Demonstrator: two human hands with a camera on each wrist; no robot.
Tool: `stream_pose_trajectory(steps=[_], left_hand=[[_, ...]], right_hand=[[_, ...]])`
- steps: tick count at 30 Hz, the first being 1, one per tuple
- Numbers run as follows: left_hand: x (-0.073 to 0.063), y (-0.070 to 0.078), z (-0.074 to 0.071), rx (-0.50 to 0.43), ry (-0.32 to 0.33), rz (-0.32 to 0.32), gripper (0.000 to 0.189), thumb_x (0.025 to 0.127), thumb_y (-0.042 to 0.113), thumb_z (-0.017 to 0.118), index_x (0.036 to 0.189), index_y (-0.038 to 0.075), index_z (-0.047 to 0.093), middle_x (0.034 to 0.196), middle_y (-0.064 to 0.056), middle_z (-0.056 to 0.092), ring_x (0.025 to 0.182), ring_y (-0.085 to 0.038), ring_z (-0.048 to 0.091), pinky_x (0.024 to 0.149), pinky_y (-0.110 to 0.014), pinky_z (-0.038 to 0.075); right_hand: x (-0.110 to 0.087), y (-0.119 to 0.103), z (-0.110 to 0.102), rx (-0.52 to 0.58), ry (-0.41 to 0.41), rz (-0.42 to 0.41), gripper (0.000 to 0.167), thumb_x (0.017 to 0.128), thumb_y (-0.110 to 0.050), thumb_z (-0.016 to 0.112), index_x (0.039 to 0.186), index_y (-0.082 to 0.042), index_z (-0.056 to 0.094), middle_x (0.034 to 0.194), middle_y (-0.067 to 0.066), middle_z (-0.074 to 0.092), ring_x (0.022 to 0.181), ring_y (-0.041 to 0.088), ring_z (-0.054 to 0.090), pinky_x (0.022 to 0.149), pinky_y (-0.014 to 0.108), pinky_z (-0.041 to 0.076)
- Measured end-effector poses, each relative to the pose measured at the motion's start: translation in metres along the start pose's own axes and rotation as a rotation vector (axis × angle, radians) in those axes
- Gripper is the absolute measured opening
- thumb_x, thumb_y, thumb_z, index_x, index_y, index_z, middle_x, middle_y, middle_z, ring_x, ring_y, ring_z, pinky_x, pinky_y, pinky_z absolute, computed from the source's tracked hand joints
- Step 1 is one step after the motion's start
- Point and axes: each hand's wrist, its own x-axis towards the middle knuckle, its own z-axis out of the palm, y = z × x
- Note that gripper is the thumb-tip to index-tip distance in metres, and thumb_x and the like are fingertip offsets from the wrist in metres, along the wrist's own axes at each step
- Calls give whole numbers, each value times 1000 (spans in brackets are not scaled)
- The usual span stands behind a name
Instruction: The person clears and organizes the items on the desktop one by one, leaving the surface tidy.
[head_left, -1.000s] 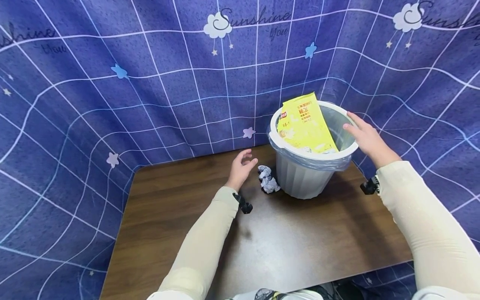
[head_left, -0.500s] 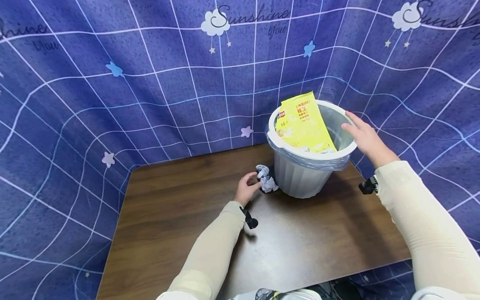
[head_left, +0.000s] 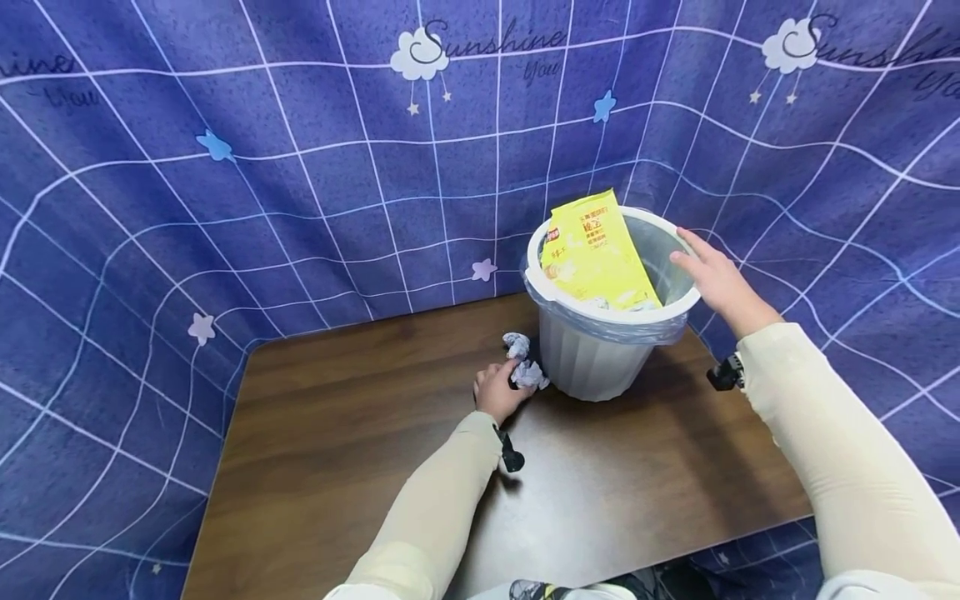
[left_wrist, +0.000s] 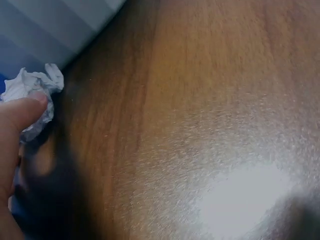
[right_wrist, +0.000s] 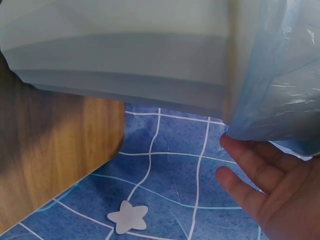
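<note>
Crumpled white-grey paper [head_left: 529,375] lies on the table in two lumps, close against the foot of the trash can. My left hand [head_left: 498,393] grips the nearer lump. In the left wrist view the thumb [left_wrist: 35,102] presses on the paper wad [left_wrist: 30,82], while the other fingers are mostly hidden. The trash can [head_left: 588,358] is light grey with a white rim and a clear liner. At its right side, my right hand [head_left: 720,283] touches the rim with loosely extended fingers [right_wrist: 250,157], which meet the liner's folded edge [right_wrist: 280,120] in the right wrist view.
A yellow food packet [head_left: 600,250] sticks up out of the trash can, leaning on its rim. The brown wooden table [head_left: 337,467] ends close behind the can. A blue curtain [head_left: 315,192] with white grid lines hangs around the back and sides.
My left hand has come down and toward the trash can, from above the table onto the crumpled paper, and taken hold of it. My right hand stays at the rim.
</note>
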Motion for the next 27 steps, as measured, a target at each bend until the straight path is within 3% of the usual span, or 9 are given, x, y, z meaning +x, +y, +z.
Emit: stream_pose_trajectory(steps=[6, 9, 12, 16, 19, 27], left_hand=[[-3, -5, -2, -67, 57, 3, 65, 76, 38, 81, 136, 21, 62, 131, -15, 60, 120, -44, 47, 107, -60, 29], [1, -7, -6, -87, 34, -4, 66, 77, 41, 81, 137, 21, 61, 133, -14, 62, 120, -43, 50, 105, -57, 33], [5, -7, -14, -190, 6, 4, 67, 78, 39, 83, 137, 18, 60, 130, -14, 65, 118, -40, 57, 103, -51, 41], [10, -9, -31, -405, -18, 41, 64, 80, 26, 85, 136, 8, 59, 120, -18, 67, 108, -32, 63, 95, -43, 51], [12, -7, -43, -507, -16, 47, 61, 81, 18, 85, 134, 5, 58, 112, -18, 66, 98, -28, 63, 87, -36, 52], [24, 2, -83, -599, 79, 64, 51, 85, 16, 83, 130, 6, 61, 102, -13, 68, 90, -26, 63, 77, -28, 50]], right_hand=[[1, -1, 4, 4, -13, -4, 71, 105, -52, 40, 163, -19, 16, 165, 21, 17, 150, 47, 15, 118, 64, 13], [1, 0, 2, 9, -17, -2, 70, 106, -51, 39, 163, -19, 15, 166, 21, 15, 150, 47, 13, 119, 64, 12], [0, 0, 0, 3, -21, 6, 70, 106, -50, 38, 163, -19, 14, 166, 21, 14, 150, 47, 13, 119, 64, 12], [0, -2, -1, -8, -20, 9, 69, 106, -49, 39, 163, -19, 13, 165, 22, 15, 150, 48, 13, 118, 65, 13], [-1, -2, -1, -14, -23, 5, 69, 107, -48, 37, 163, -18, 12, 165, 23, 14, 149, 49, 13, 118, 65, 12], [-3, -4, 0, -6, -27, -16, 68, 107, -46, 37, 163, -16, 13, 165, 23, 13, 150, 49, 11, 119, 64, 10]])
